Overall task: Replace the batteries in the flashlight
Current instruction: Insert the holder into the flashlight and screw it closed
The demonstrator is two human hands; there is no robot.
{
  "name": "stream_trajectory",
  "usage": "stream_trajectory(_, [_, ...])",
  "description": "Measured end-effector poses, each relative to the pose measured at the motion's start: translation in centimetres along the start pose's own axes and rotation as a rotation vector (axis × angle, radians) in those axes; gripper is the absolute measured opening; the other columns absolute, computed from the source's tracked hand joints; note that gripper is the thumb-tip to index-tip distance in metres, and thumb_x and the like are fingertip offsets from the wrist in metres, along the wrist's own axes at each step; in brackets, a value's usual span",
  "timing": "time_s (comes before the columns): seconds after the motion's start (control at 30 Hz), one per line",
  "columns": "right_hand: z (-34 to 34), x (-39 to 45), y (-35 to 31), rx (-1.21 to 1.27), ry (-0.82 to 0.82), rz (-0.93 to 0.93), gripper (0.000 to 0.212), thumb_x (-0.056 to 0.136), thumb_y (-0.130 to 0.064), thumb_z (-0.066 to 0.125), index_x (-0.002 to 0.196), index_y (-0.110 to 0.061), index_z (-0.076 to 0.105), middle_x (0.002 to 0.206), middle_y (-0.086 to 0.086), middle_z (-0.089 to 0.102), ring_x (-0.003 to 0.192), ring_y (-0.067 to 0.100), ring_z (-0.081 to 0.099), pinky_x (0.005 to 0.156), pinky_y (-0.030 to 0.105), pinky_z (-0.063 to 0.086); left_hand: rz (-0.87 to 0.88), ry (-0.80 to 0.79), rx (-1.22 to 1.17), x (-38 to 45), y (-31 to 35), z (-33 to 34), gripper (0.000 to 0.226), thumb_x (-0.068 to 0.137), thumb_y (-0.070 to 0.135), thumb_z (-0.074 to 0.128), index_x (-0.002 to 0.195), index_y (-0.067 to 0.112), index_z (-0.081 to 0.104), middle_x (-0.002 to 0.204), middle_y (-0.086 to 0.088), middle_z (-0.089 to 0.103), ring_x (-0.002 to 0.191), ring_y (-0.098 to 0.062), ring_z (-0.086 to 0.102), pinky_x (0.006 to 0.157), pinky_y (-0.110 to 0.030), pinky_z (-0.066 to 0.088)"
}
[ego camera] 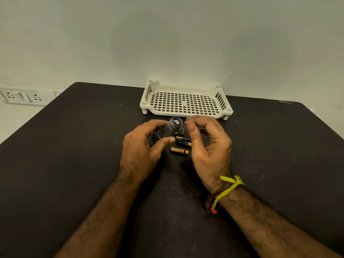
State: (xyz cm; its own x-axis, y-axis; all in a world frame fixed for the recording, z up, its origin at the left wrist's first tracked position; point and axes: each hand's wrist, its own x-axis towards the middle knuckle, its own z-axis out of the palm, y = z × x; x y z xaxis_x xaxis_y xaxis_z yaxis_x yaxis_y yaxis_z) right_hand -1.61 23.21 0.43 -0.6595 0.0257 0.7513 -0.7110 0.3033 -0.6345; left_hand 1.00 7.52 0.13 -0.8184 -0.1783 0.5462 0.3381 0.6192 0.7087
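Note:
My left hand grips a dark grey flashlight just above the black table, its round end tilted up and to the right. My right hand hovers right beside that end, thumb and forefinger bent and apart, with nothing visible between them. A small dark round part lies under the flashlight's end. Two black batteries lie side by side on the table between my hands. A copper-coloured battery lies just in front of them.
A cream perforated plastic tray stands behind my hands near the table's far edge, with nothing in it. The wall is close behind the table, with a socket strip at the left.

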Motion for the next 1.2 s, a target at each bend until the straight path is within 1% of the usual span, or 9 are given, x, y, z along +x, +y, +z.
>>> stream_trajectory(0.1, [0.1, 0.1, 0.4, -0.007, 0.106, 0.148, 0.011, 0.097, -0.015, 0.060, 0.093, -0.010, 0.069, 0.091, 0.002, 0.070, 0.087, 0.015, 0.067, 0.078, 0.039, 0.057, -0.039, 0.054, -0.035, 0.0, 0.2, 0.0, 0.042, 0.077, 0.018, 0.084, 0.111, 0.035, 0.064, 0.096, 0.034, 0.060, 0.096, 0.020, 0.059, 0.084, 0.000, 0.044])
stream_trajectory(0.2, [0.1, 0.6, 1.0, 0.074, 0.292, 0.305, 0.016, 0.100, -0.015, 0.053, 0.089, -0.022, 0.061, 0.088, 0.000, 0.070, 0.086, 0.019, 0.069, 0.073, 0.048, 0.059, -0.132, 0.129, -0.127, 0.1, -0.3, -0.1, 0.038, 0.080, 0.016, 0.082, 0.113, 0.023, 0.068, 0.102, 0.023, 0.067, 0.098, 0.011, 0.065, 0.088, -0.012, 0.053])
stream_trajectory(0.3, [-0.3, 1.6, 1.8, 0.117, 0.490, 0.421, 0.024, 0.102, -0.011, 0.048, 0.087, -0.027, 0.056, 0.082, -0.004, 0.066, 0.080, 0.017, 0.066, 0.065, 0.041, 0.057, -0.215, 0.174, -0.182, 0.3, -0.6, -0.2, 0.044, 0.082, 0.017, 0.079, 0.124, 0.010, 0.065, 0.114, -0.001, 0.070, 0.106, -0.013, 0.069, 0.093, -0.036, 0.058])
stream_trajectory(0.43, [-0.8, 2.2, 2.9, 0.122, 0.609, 0.556, 0.024, 0.103, -0.012, 0.048, 0.087, -0.027, 0.057, 0.077, -0.007, 0.067, 0.070, 0.007, 0.065, 0.059, 0.030, 0.053, -0.212, 0.176, -0.165, 0.3, -0.2, -0.1, 0.045, 0.083, 0.018, 0.078, 0.125, 0.010, 0.064, 0.110, 0.004, 0.068, 0.101, -0.008, 0.069, 0.091, -0.031, 0.059])
stream_trajectory(0.5, [-0.8, 2.1, 3.3, 0.101, 0.517, 0.558, 0.019, 0.102, -0.013, 0.053, 0.088, -0.023, 0.061, 0.078, -0.003, 0.069, 0.075, 0.008, 0.066, 0.068, 0.031, 0.055, -0.226, 0.177, -0.175, 0.3, -0.3, -0.1, 0.044, 0.084, 0.019, 0.077, 0.125, 0.010, 0.064, 0.109, 0.005, 0.070, 0.097, -0.005, 0.070, 0.088, -0.030, 0.060])
stream_trajectory(0.63, [-0.4, 1.6, 3.1, -0.035, 0.111, 0.402, 0.008, 0.095, -0.017, 0.066, 0.091, -0.019, 0.073, 0.087, -0.007, 0.073, 0.082, 0.005, 0.064, 0.075, 0.016, 0.050, -0.243, 0.180, -0.165, 0.4, -0.4, -0.1, 0.044, 0.082, 0.020, 0.079, 0.123, 0.013, 0.065, 0.107, 0.004, 0.071, 0.096, -0.007, 0.070, 0.088, -0.031, 0.060])
stream_trajectory(0.77, [0.0, 0.9, 2.3, -0.281, -0.175, 0.133, 0.013, 0.088, -0.026, 0.071, 0.098, -0.020, 0.076, 0.097, -0.009, 0.073, 0.101, 0.009, 0.060, 0.088, 0.021, 0.046, -0.247, 0.177, -0.163, 0.4, -0.4, 0.0, 0.040, 0.080, 0.020, 0.082, 0.117, 0.022, 0.067, 0.094, 0.023, 0.065, 0.089, 0.009, 0.068, 0.079, -0.012, 0.056])
stream_trajectory(1.07, [3.1, 2.3, 1.3, -0.657, -0.237, 0.524, 0.042, 0.075, -0.061, 0.066, 0.096, -0.025, 0.064, 0.102, -0.003, 0.068, 0.107, 0.022, 0.059, 0.094, 0.042, 0.048, -0.254, 0.203, -0.168, 0.5, -0.7, 0.4, 0.038, 0.079, 0.024, 0.083, 0.113, 0.025, 0.069, 0.086, 0.031, 0.058, 0.087, 0.028, 0.056, 0.074, 0.002, 0.046])
stream_trajectory(1.2, [4.3, 3.0, 1.0, -0.737, -0.298, 0.639, 0.044, 0.073, -0.059, 0.065, 0.098, -0.023, 0.064, 0.115, 0.002, 0.064, 0.117, 0.028, 0.057, 0.098, 0.048, 0.048, -0.281, 0.195, -0.188, 0.5, -0.9, 0.4, 0.038, 0.078, 0.028, 0.083, 0.114, 0.025, 0.070, 0.095, 0.018, 0.070, 0.091, 0.008, 0.067, 0.081, -0.016, 0.057])
